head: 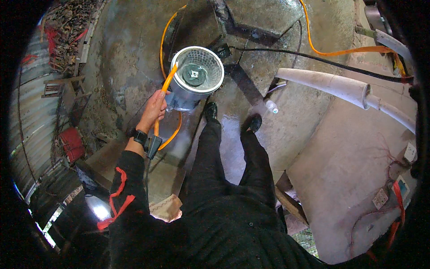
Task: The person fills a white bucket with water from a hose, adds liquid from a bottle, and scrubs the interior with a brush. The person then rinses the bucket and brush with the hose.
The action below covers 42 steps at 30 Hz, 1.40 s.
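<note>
My left hand [157, 104] grips an orange hose [169, 79] a short way below its end. The hose end reaches over the white rim of a cylindrical drum [215, 84] with a dimpled or perforated inner wall. At the bottom of the drum lies a dark round part with a small pale square piece [194, 74] at its middle. Whether water runs from the hose cannot be made out. Below the hand, the hose loops down beside a dark wristband [139, 137] and a black plastic fitting [154, 147]. My right hand is out of view.
Wet concrete floor [231, 151] lies under my shoes. A small white bottle [271, 106] rests by my right foot. Pale pipes [322, 84], a black cable [285, 51] and another orange hose stretch [349, 53] cross the right side. A wooden chair [72, 95] stands left.
</note>
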Available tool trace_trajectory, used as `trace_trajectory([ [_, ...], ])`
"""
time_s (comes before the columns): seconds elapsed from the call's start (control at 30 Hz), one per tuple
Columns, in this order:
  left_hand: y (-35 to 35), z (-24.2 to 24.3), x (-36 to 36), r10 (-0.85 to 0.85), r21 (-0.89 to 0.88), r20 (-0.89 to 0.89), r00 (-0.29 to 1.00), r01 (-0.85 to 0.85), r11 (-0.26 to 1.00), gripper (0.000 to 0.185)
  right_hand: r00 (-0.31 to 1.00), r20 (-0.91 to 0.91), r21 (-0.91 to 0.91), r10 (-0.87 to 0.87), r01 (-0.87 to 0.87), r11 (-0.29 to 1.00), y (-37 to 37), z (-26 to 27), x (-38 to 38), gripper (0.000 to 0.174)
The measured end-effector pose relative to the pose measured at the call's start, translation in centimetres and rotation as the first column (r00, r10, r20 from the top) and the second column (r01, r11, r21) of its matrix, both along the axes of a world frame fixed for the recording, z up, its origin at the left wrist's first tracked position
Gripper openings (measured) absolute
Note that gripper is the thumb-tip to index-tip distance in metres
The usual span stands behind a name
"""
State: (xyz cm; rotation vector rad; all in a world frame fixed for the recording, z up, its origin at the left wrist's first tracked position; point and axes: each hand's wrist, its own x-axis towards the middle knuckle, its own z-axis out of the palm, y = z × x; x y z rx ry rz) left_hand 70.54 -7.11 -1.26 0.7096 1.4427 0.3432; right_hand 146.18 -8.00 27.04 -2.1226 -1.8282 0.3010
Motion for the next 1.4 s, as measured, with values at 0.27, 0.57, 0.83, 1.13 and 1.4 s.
trace_trajectory([
  [0.27,-0.3,-0.2,0.2,-0.015,-0.001,0.004,1.0,0.015,1.0,0.032,1.0,-0.014,0.005,-0.019,0.019,1.0,-1.2,-0.2,-0.1,0.058],
  [0.57,-0.8,-0.6,-0.1,-0.037,-0.018,0.012,0.999,0.037,0.999,0.033,0.999,-0.031,-0.005,-0.037,0.037,0.999,-2.8,-0.9,0.4,0.06],
  [0.83,-1.0,-1.4,-0.2,-0.063,-0.018,-0.004,0.998,0.063,0.998,0.032,0.998,-0.036,-0.016,-0.051,0.05,0.999,-3.3,-1.6,0.0,0.061],
  [1.13,-0.6,-3.2,-0.7,-0.029,-0.034,-0.049,0.998,0.027,0.999,0.029,0.985,-0.101,0.066,-0.143,0.15,0.986,-5.7,-0.5,6.2,0.063],
  [1.4,1.2,-9.3,-1.8,-0.027,-0.031,-0.242,0.97,0.02,0.999,0.027,0.632,-0.282,-0.557,-0.722,0.505,0.66,-21.0,-30.3,1.9,0.064],
])
